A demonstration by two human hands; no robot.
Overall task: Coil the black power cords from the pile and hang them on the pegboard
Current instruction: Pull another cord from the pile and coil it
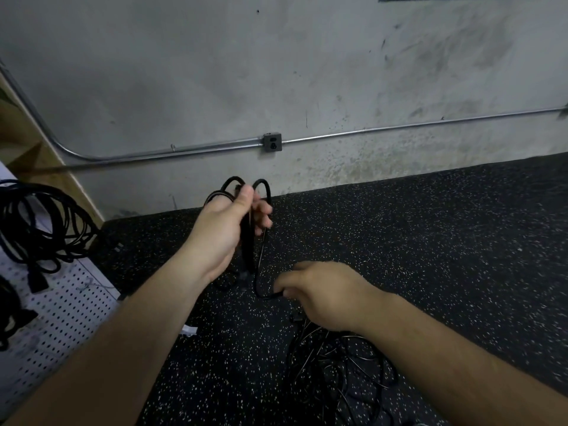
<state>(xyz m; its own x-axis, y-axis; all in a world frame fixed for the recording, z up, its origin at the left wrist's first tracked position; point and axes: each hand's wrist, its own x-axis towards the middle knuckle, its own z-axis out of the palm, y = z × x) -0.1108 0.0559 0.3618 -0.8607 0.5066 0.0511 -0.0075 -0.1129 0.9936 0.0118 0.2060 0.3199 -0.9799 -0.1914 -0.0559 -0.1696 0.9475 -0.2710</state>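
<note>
Black cord (257, 281) runs up-left from the right hand's (325, 295) pinching fingers (285, 283). The left hand (219, 232) grips its coiled loops (247, 241) there.

- A black rubber floor (430, 241), flecked with pale specks, is seen running up to the foot of a grey concrete wall (215, 72).
- A tangled pile of black power cords (338, 373) is spread on the floor, right of the middle and near the lower edge.
- A small white scrap (189, 330) is laid on the floor, left of the pile and apart from it.
- The floor is bordered on the left by a white pegboard (61, 318), on which coiled black cords (40, 222) are hung.
</note>
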